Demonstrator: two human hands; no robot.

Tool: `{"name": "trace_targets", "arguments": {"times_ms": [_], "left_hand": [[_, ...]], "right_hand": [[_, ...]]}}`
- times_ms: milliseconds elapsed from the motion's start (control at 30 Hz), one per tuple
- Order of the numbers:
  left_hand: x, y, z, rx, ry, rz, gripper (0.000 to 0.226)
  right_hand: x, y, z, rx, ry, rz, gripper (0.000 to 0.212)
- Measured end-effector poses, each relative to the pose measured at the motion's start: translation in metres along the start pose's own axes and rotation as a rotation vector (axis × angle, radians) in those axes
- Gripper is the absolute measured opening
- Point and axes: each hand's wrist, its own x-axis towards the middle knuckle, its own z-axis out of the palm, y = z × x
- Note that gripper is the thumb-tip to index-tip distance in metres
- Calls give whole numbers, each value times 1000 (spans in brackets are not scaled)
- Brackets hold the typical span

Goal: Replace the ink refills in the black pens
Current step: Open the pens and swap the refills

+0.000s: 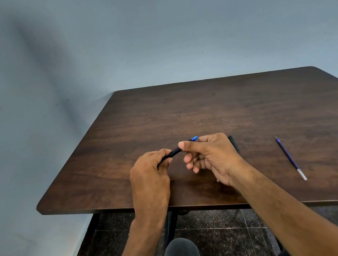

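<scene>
While both hands (pixel 148 172) (pixel 211 154) pinch black pen (pixel 174 151), barrel spans betw grips.

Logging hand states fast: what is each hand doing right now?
Left hand: grips the black pen at one end.
Right hand: pinches the same pen near its blue end.

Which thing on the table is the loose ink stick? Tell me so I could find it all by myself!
Look at the dark wooden table, then go to its right side, past the right hand. The ink refill lies there alone on the wood, touched by nothing. It is thin and blue-purple with a clear end nearest the person, unlike the black pen held in both hands.
</scene>
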Motion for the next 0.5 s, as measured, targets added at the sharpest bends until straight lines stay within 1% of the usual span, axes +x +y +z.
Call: {"name": "trace_targets", "arguments": {"times_ms": [200,333,500], "left_hand": [[1,0,1,-2,-33,24,24],[2,0,0,3,-16,9,25],[1,3,-1,21,-7,17,27]], "right_hand": [[0,-2,0,56,-40,13,15],[1,0,1,69,-17,28,11],[3,6,3,7,62,12,25]]}}
